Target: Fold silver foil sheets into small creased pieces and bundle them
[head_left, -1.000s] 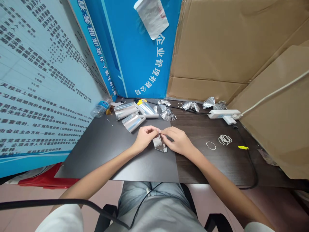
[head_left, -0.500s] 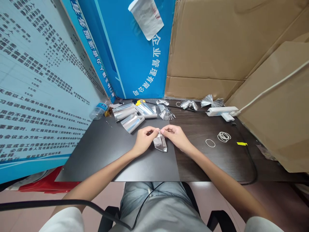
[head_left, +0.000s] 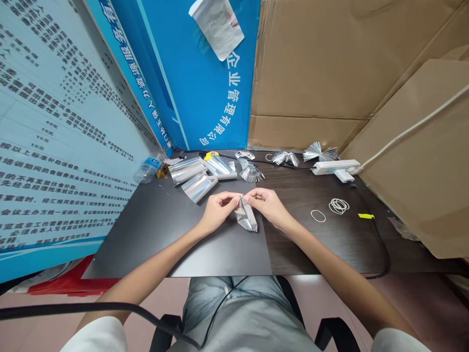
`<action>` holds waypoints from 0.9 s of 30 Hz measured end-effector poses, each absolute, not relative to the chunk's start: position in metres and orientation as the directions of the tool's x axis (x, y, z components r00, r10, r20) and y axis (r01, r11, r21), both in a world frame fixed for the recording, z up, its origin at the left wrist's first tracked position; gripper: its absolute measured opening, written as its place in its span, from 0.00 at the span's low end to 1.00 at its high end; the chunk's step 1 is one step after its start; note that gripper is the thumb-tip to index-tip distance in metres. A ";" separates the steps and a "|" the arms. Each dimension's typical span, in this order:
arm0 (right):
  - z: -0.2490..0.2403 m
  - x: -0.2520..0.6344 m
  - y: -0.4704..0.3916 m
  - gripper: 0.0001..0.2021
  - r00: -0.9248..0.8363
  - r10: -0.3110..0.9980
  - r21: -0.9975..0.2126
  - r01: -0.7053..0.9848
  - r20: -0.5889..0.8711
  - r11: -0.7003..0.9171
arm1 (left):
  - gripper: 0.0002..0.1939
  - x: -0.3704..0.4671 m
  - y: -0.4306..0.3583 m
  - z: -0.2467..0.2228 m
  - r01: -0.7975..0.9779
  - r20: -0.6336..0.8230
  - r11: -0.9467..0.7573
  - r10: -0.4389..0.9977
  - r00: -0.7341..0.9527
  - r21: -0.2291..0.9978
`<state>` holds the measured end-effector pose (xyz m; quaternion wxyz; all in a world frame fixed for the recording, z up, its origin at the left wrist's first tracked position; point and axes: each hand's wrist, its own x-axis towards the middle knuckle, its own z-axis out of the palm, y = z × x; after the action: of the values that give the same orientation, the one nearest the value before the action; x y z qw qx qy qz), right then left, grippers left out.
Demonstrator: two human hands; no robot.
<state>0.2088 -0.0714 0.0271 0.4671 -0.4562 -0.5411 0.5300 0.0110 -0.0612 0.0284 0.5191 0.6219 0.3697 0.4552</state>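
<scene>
At the middle of the dark surface [head_left: 154, 230], both hands pinch the top corner of a silver foil piece [head_left: 246, 217]: the left hand [head_left: 217, 210] and right hand [head_left: 268, 205] each have their grip closed on it, fingertips nearly meeting, equally near. Its long axis slants from that far corner down toward the near right, hanging below the fingers. Farther off lie foil pouches [head_left: 196, 177], foil fans [head_left: 318, 152], rubber bands [head_left: 339, 206] and a power strip [head_left: 335, 167], against cardboard [head_left: 311, 63] and a blue banner [head_left: 198, 88].
</scene>
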 end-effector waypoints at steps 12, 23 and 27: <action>0.021 0.209 -0.068 0.15 -0.145 0.982 -0.981 0.136 0.121 0.141 | 0.14 0.012 -0.055 0.023 0.004 0.089 -0.096 0.939 0.331 0.995; 0.023 0.218 -0.064 0.20 -0.207 0.968 -0.921 -0.329 -0.144 -0.208 | 0.15 0.014 -0.041 0.016 -0.180 0.130 -0.137 0.990 -0.050 0.974; 0.018 0.218 -0.065 0.15 -0.127 0.979 -0.865 -0.458 -0.162 -0.203 | 0.18 0.011 -0.035 0.011 -0.207 0.175 -0.193 0.979 -0.100 0.959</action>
<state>0.2179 -0.0647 0.0181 0.5349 -0.3878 -0.3353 0.6716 0.0109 -0.0348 0.0109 0.4820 0.4668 0.4139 0.6152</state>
